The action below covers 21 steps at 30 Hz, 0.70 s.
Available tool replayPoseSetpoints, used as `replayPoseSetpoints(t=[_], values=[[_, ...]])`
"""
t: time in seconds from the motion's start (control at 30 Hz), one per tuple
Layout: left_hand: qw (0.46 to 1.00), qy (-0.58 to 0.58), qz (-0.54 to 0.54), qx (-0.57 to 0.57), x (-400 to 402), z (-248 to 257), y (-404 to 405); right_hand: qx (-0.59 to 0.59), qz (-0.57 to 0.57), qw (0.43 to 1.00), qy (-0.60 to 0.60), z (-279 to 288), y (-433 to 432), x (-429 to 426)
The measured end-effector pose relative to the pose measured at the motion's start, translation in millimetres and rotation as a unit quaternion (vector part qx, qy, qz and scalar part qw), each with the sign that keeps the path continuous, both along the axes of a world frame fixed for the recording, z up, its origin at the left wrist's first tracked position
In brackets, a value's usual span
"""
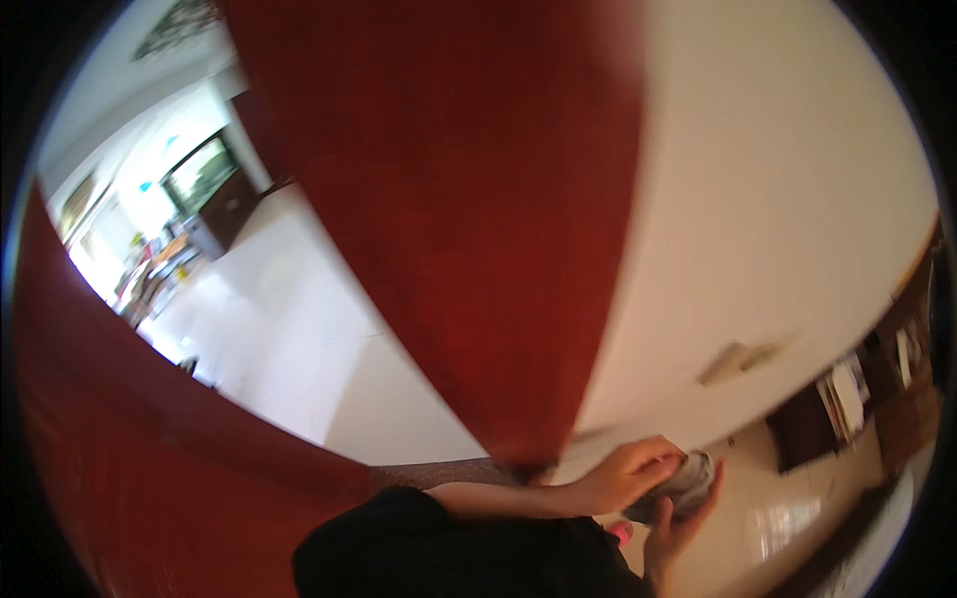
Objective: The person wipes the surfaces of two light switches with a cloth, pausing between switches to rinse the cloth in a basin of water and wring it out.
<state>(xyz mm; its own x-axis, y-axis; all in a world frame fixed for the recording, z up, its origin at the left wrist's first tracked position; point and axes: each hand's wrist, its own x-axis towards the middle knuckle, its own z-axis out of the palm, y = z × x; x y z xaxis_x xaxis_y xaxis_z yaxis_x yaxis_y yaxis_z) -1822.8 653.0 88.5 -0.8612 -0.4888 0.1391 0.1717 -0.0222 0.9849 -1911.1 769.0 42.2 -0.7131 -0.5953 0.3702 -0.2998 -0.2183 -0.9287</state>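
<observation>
A bunched grey item (694, 478), seemingly cloth, is held between my two hands in front of my body. My left hand (632, 472) pinches its upper edge with thumb and fingers. Below and to the right, my right hand (679, 532) cups it with the thumb apart from the fingers. Motion blur hides the item's exact kind and folds.
A red door frame (456, 224) stands close ahead, beside a pale wall (755, 187) with a blurred wall fixture (721, 364). Another red panel (149, 463) lies left. Dark shelving (804, 430) with books (845, 400) stands right, over glossy tiles (785, 516). A bright room shows beyond the doorway.
</observation>
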Motion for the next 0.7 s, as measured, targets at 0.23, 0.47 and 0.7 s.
replayPoseSetpoints(t=[0.23,0.47,0.7], values=[[0.915,-0.005,0.05,-0.4,45,54,-6,-0.031,-0.055,0.973,0.224,39,-22,-11],[0.805,0.142,0.139,-0.559,82,62,-10,-0.103,-0.194,0.911,0.35,134,-73,-31],[0.61,0.428,0.478,-0.465,88,37,-11,-0.128,-0.25,0.871,0.403,100,-87,-34]])
